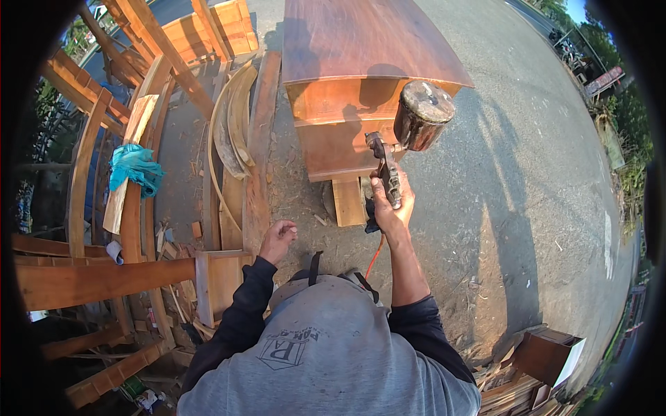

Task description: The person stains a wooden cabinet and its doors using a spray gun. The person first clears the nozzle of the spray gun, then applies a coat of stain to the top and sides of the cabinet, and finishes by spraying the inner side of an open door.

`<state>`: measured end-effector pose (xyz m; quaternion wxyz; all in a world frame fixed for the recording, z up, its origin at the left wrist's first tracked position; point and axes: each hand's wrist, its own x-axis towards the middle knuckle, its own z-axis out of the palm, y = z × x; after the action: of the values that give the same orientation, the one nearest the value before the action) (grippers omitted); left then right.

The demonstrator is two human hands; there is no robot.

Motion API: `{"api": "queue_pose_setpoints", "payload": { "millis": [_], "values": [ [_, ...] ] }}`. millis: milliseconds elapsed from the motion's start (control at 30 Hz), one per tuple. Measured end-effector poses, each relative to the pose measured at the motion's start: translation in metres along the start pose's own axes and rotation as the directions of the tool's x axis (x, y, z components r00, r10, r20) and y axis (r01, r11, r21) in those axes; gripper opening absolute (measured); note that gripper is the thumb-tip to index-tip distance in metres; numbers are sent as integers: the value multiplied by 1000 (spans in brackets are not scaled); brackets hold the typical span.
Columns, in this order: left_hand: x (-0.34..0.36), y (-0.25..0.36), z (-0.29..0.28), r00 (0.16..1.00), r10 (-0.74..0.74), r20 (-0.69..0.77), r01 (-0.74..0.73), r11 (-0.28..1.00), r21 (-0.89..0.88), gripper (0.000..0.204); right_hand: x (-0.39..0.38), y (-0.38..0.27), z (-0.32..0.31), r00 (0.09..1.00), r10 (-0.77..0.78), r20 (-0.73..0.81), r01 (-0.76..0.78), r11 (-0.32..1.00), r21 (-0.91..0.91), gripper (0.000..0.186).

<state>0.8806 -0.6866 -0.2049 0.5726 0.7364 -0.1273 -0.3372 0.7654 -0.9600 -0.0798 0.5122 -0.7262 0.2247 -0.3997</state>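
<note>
Head view: shows spray gun [386,166] in right hand [397,210], with fingers wrapped around handle [394,192], near wooden cabinet [325,147]; shows left hand [279,240] empty, with fingers half curled. Seems rigid, probably heavy at stained cup [419,130] — best to grasp by handle. Cannot tell hold on hidden side.

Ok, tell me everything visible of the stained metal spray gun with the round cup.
The stained metal spray gun has a dark, worn-looking body; a brown-streaked, cylindrical, lidded metal cup joins it on the right. The person's bare right hand grips it, the nozzle end pointing away from the wearer, toward the reddish-brown wooden furniture piece. A thin orange hose shows below the hand; whether it connects is hidden.
</note>
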Motion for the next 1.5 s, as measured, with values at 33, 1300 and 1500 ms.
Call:
{"api": "queue_pose_setpoints", "payload": {
  "millis": [33,1300,1500],
  "values": [
    [-2,3,3,1000,-11,11,11,999,-45,22,-7,-7,4,996,68,65,-70,997,27,45],
    [31,210,11,-87,953,290,-949,-168,268,38,-29,-94,-47,770,45,636,-282,918,278,60],
    [22,213,24,67,941,333,-958,-32,284,53,-17,-95,-42,840,-152,521,92,986,138,53]
  ]
}}
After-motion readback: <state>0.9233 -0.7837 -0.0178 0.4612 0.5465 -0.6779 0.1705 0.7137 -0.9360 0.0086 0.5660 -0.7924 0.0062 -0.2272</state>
